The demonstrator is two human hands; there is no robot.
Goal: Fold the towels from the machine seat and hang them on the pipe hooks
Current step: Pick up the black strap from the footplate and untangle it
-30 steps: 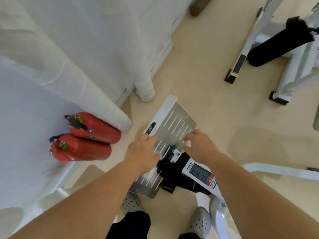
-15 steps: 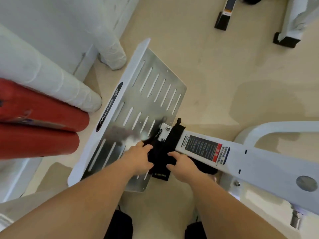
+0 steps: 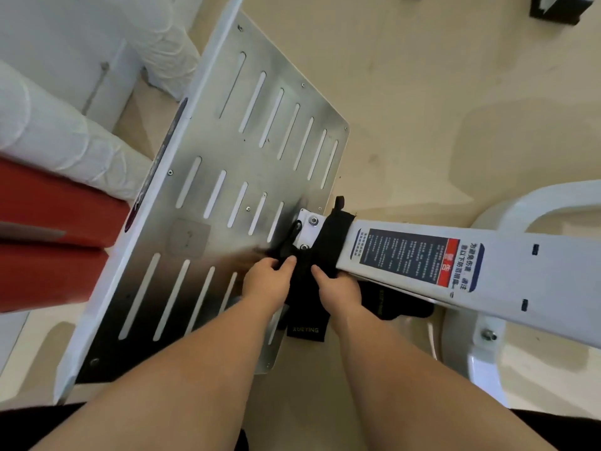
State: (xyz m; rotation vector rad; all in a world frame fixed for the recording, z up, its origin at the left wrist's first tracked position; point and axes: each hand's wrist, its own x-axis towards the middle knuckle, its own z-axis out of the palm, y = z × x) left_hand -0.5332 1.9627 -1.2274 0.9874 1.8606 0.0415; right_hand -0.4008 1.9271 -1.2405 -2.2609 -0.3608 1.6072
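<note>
A black towel (image 3: pixel 328 242) with a "XUEYING" label hangs draped over the white machine beam (image 3: pixel 507 265), right where the beam meets the slotted metal plate (image 3: pixel 227 177). My left hand (image 3: pixel 268 281) pinches the towel's left edge near a thin black loop. My right hand (image 3: pixel 338 288) grips the cloth just to the right of it, fingers curled into the fabric. A second black cloth (image 3: pixel 396 304) lies under the beam, partly hidden by it and by my right wrist.
Two red fire extinguishers (image 3: pixel 48 242) lie at the left, beside white wrapped pipes (image 3: pixel 65 138). A white curved machine frame (image 3: pixel 487 320) stands at the right. Beige floor (image 3: pixel 422 92) spreads beyond the plate; black machine feet show at the top right.
The view has dropped closer to the plate and beam. Both hands moved from the plate onto the black towel and closed on it.
</note>
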